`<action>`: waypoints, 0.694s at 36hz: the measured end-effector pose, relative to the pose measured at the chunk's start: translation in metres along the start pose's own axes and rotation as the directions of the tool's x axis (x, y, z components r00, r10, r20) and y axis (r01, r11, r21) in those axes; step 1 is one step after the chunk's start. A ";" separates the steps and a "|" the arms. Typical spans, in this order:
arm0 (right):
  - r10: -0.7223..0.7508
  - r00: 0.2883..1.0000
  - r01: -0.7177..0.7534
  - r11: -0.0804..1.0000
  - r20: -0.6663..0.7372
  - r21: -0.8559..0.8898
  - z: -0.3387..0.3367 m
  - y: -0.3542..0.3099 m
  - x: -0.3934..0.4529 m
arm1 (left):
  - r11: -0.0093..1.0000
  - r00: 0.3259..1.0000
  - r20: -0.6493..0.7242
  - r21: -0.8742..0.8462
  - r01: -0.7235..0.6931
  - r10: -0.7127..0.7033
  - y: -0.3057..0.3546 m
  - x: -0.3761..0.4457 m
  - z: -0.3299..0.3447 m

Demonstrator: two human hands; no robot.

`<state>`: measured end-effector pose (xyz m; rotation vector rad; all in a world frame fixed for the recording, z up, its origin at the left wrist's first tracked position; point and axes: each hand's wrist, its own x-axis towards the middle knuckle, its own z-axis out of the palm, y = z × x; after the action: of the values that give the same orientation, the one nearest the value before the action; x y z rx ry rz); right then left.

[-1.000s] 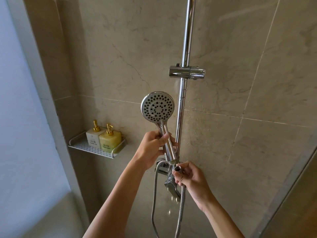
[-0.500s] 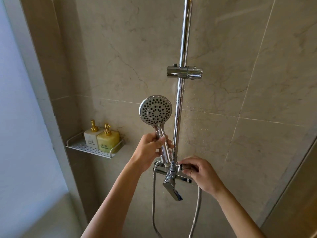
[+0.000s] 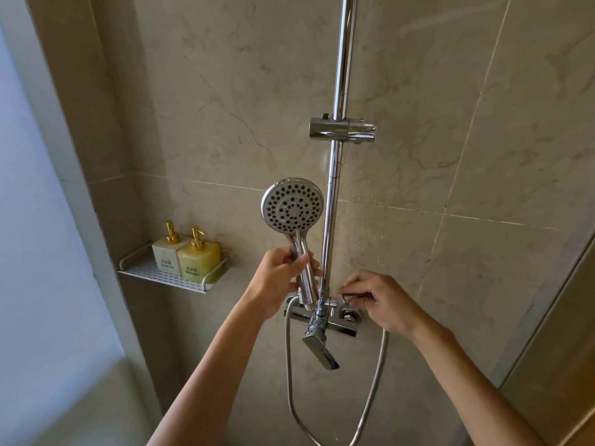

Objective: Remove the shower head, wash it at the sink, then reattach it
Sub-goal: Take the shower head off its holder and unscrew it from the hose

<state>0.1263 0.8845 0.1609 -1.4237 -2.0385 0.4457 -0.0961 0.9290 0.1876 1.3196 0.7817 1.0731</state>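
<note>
The shower head is shown detached from the hose: the threaded lower end of its handle hangs bare just left of the riser rail, directly above the mixer valve. One second earlier the hose nut was still being worked by the right hand at the foot of the handle; half a second earlier that hand had been carried to the right of the rail, and it is now further right again, with the free hose end pinched between thumb and curled fingers. The hose loops down from that hand and back up to the left end of the valve.

The left hand is wrapped round the handle, thumb across its front, the spray face turned toward the camera. The right hand lies right of the rail, level with the valve top. The empty slider bracket sits well above on the rail. A wall shelf with two pump bottles is seen far left of the rail.

Removal is judged complete; the head appears free to be carried to the sink once the hose end is released. Washing and reattachment remain.
</note>
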 end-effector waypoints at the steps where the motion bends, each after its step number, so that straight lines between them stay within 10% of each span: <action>1: -0.004 1.000 0.004 1.000 0.003 -0.018 -0.002 0.000 0.001 | 1.000 1.000 0.004 0.003 0.000 0.000 0.000 0.000 0.000; 17: -0.048 0.997 0.040 0.992 -0.067 -0.124 -0.043 -0.002 0.010 | 0.998 0.997 0.057 0.038 -0.047 0.044 0.002 0.007 0.004; 25: 0.091 0.951 0.078 0.855 -0.295 0.513 -0.061 -0.006 0.018 | 0.999 0.998 0.046 0.034 -0.034 0.032 0.004 0.008 0.007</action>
<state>0.1570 0.8947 0.2154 -1.0827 -1.5049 0.6717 -0.0877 0.9338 0.1938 1.3865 0.7497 1.0559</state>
